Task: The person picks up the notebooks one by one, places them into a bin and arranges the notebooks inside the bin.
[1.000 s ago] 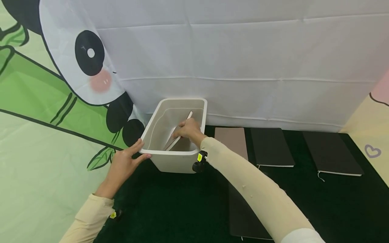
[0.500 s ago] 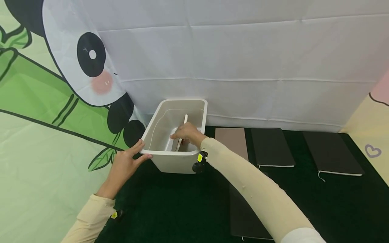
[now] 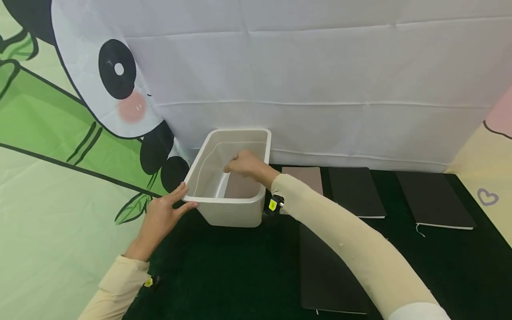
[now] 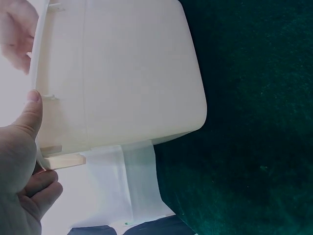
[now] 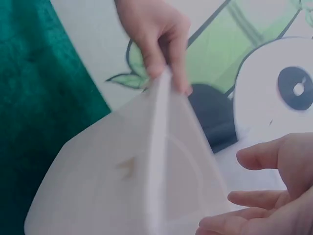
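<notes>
**Notebook in bin, right hand off it**

White bin [image 3: 228, 218] sits at the bench's [image 3: 224, 266] back-left corner; pinkish notebook [image 3: 242, 187] is down inside, lower part hidden by the near wall. Left hand [image 3: 166, 213] pinches the rim's near-left corner. Right hand [image 3: 248, 165] is over the bin, thumb and fingers apart, gripping nothing.

Along the back edge, left to right: second pinkish notebook [image 3: 306, 176] just beside the bin, black notebook [image 3: 352, 191], another black one [image 3: 434, 200] near the back-right corner. Fourth, black [image 3: 320, 275], lies nearer the front — right sleeve [image 3: 340, 231] crosses over it and part of the second pinkish one.

Vs 0.5 s ago: notebook was on edge in the right fingers — now released. Left grip unchanged.
</notes>
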A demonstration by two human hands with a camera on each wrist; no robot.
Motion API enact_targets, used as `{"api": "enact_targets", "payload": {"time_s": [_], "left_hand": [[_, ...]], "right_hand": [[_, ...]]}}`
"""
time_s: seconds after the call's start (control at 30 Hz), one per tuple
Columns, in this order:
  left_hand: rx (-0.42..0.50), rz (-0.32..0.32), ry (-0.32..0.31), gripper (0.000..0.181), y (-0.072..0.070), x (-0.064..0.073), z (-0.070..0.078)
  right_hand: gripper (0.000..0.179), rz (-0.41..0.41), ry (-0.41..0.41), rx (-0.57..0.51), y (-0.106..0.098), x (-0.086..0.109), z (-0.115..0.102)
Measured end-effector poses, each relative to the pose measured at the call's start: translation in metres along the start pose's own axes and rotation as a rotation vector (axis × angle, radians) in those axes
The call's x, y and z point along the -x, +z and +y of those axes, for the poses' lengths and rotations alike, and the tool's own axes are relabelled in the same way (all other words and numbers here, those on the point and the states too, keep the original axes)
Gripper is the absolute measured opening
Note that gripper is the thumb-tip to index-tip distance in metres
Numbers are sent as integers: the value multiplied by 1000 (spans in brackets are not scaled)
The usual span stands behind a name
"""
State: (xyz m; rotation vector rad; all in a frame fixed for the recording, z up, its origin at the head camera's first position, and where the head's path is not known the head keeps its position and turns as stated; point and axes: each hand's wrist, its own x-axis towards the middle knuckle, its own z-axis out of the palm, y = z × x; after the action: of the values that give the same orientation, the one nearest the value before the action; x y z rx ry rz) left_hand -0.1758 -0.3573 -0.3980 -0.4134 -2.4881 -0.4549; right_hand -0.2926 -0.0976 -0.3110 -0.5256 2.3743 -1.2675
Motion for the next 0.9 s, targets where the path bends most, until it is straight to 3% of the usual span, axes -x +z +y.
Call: {"api": "enact_targets", "payload": {"time_s": [0.17, 0.37, 0.63, 0.9], "left_hand": [[-6, 20, 18, 65, 2, -1, 0], [-5, 26, 18, 65, 2, -2, 1], [-5, 30, 13, 65, 4, -1, 0], [-1, 32, 19, 65, 3, -3, 3]], "right_hand": [[44, -51, -68, 86, -24, 24, -15], [48, -44, -136, 149, -53, 55, -9], [56, -8, -175, 226, -82, 96, 20], [62, 75, -241, 255, -94, 130, 70]]}}
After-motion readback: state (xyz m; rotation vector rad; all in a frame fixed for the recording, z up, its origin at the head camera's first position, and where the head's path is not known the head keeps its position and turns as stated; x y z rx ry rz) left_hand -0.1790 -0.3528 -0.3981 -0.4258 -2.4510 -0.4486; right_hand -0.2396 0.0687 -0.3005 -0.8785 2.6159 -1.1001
